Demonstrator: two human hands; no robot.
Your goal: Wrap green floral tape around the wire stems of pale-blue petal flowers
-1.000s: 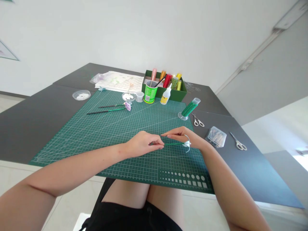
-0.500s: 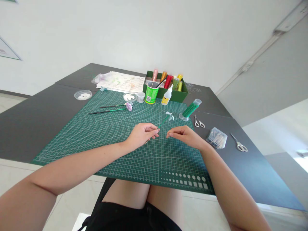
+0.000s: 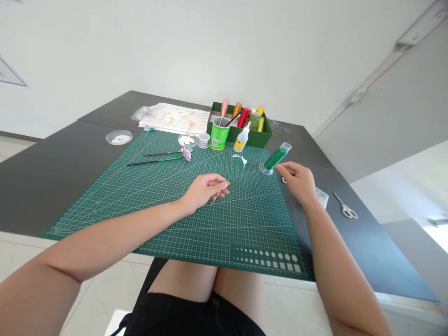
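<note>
A thin green-wrapped flower stem [image 3: 233, 171] is pinched between the thumb and fingers of my left hand [image 3: 207, 190]. Pale bluish-white petals [image 3: 242, 160] spread at its top, and the bare lower end pokes out below my fingers. My right hand [image 3: 297, 179] is over the mat's right edge, its fingers curled together beside a tilted spool of green thread [image 3: 276, 157] on a clear round base. Whatever those fingers may hold is too small to make out. Under that hand, a pair of scissors [image 3: 283, 180] and a clear plastic box [image 3: 322, 198] are partly covered.
On the green cutting mat [image 3: 168, 196] lie two dark-handled stems, one with a purple flower [image 3: 186, 154]. Behind stand a green can [image 3: 219, 135], a glue bottle [image 3: 241, 140] and a box of coloured spools [image 3: 252, 136]. More scissors [image 3: 347, 211] lie right; a petal dish [image 3: 119, 137] sits left.
My right hand has moved right and away from me to the green spool, covering the scissors and part of the clear box. My left hand keeps the stem, tilted slightly differently.
</note>
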